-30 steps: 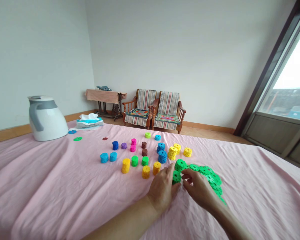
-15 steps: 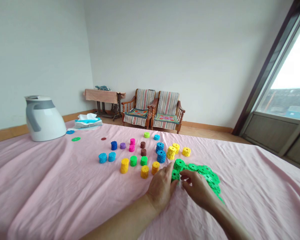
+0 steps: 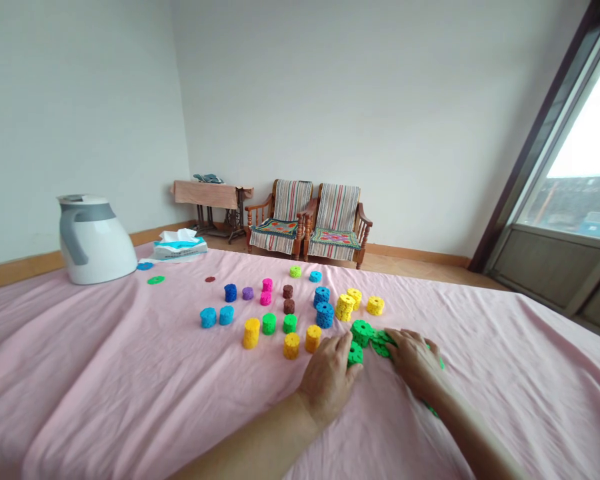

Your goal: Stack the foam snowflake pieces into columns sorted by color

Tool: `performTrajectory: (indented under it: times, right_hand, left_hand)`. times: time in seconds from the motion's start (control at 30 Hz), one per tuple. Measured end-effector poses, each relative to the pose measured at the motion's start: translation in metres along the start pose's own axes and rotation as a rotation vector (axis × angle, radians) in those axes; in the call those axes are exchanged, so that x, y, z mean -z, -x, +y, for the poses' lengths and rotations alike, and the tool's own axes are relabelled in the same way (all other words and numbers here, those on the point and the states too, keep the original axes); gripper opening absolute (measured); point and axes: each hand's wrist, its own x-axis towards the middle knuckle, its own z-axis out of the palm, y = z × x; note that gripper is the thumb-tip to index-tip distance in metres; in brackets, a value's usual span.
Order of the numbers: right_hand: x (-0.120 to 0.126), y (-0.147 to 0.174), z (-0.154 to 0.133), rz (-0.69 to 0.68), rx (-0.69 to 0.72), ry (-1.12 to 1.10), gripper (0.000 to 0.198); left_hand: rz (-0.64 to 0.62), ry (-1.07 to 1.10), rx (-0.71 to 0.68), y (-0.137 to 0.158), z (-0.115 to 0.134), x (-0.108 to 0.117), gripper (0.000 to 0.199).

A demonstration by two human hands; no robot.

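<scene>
Green discs (image 3: 380, 343) lay in a loose pile on the pink sheet (image 3: 105, 387), just right of centre, w/ both hands on them. Left hand (image 3: 330, 373) had its fingers (image 3: 344, 347) curled round a short green stack (image 3: 355, 353) at the pile's left edge, gripping it. Right hand (image 3: 415, 360) lay palm down over the pile, fingers spread flat & not closed on anything; most of the pile was hidden under it. Another green stack (image 3: 361, 330) stood just behind, touching the pile. Near the left hand: two yellow stacks (image 3: 303, 341), then green ones (image 3: 279, 323), blue stacks (image 3: 323, 305) & more yellow (image 3: 360, 301) behind. Further out sat light blue, pink, purple & brown stacks. Well apart at far left stood a white kettle (image 3: 96, 239) w/ a tissue pack (image 3: 180, 245) near it. Two striped chairs (image 3: 310, 223) stood by the back wall.
</scene>
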Motion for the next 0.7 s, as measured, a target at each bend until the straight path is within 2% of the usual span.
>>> performTrajectory:
  times: [0.13, 0.23, 0.33, 0.4, 0.47, 0.53, 0.6, 0.7]
  right_hand:
    - [0.008, 0.004, -0.002, 0.038, 0.062, 0.000, 0.031]
    - [0.010, 0.004, 0.000, 0.204, 0.051, -0.040, 0.033]
    - [0.011, 0.001, -0.004, 0.335, -0.014, -0.284, 0.033]
    - [0.013, 0.000, -0.014, 0.272, -0.052, -0.578, 0.031]
    - [0.015, 0.001, -0.028, 0.152, -0.095, -0.878, 0.028]
    - [0.014, 0.004, -0.043, 0.040, -0.146, -1.078, 0.026]
    - [0.011, 0.007, -0.054, -0.028, -0.183, -1.151, 0.024]
    - [0.004, 0.008, -0.060, -0.044, -0.169, -1.107, 0.022]
  left_hand:
    - [0.009, 0.006, 0.008, -0.001, 0.000, -0.001, 0.045]
    - [0.013, 0.007, 0.004, -0.001, -0.001, -0.001, 0.043]
    - [0.013, 0.020, -0.005, 0.000, -0.002, -0.001, 0.050]
    - [0.017, 0.046, -0.006, 0.000, -0.004, -0.001, 0.057]
    - [0.023, 0.079, -0.011, 0.001, -0.006, -0.002, 0.061]
    - [0.026, 0.102, -0.018, 0.001, -0.007, -0.002, 0.063]
    - [0.020, 0.109, -0.022, 0.001, -0.008, -0.003, 0.065]
    - [0.020, 0.105, -0.007, 0.001, -0.009, -0.003, 0.068]
